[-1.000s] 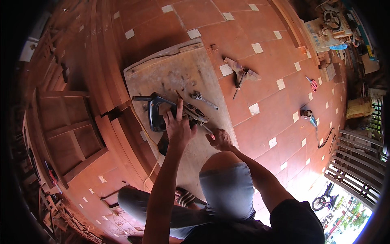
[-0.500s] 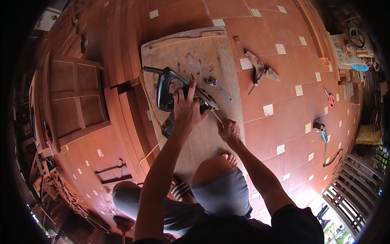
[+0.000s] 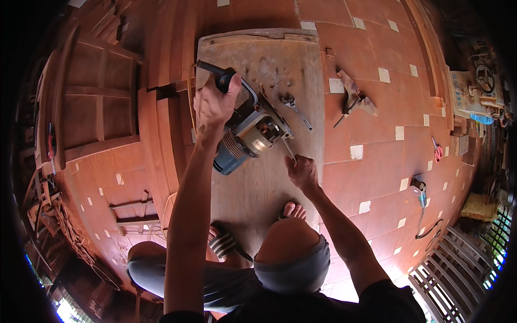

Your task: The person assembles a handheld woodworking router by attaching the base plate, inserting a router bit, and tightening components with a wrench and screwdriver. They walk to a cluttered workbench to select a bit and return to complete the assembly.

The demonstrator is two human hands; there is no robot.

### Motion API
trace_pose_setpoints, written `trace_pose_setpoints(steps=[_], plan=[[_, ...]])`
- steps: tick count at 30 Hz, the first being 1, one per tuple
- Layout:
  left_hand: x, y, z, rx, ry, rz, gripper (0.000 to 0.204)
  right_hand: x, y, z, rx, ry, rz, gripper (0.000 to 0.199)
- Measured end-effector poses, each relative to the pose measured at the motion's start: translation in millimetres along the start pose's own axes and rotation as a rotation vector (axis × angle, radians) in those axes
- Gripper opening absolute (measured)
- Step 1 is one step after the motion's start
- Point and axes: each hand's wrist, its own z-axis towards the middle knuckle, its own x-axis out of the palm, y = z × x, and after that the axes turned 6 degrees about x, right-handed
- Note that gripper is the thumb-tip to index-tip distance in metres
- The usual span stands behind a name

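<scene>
A blue and silver power tool (image 3: pixel 245 134) with a black handle lies tilted on a worn wooden board (image 3: pixel 280 59) on the floor. My left hand (image 3: pixel 214 105) is closed over the tool's handle and top. My right hand (image 3: pixel 301 171) grips a thin metal key or rod (image 3: pixel 288 149) that reaches up to the tool's front end. An open-ended wrench (image 3: pixel 295 110) lies on the board just right of the tool. My bent knees and sandalled feet (image 3: pixel 293 210) rest on the board's near end.
Red floor tiles surround the board. Wooden panels and frames (image 3: pixel 99 97) lie to the left. A clamp-like tool (image 3: pixel 353 99), red pliers (image 3: pixel 436 151) and a corded tool (image 3: pixel 419 191) lie on the floor to the right. Clutter lines the far right edge.
My left hand went from resting with spread fingers on the tool to closing around its handle. The tool now sits tipped up. My right hand stays at its front end.
</scene>
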Motion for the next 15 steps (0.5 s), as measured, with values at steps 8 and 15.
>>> trace_pose_setpoints(steps=[8,15], plan=[[0.9,1.7,4.4,-0.077,0.014,-0.23,0.056,4.6,-28.8,7.2,-0.088,-0.013,-0.174,0.046],[-33.5,-4.2,7.7,-0.157,0.067,-0.094,0.064,27.9,-15.5,5.6,-0.109,-0.029,-0.086,0.05]])
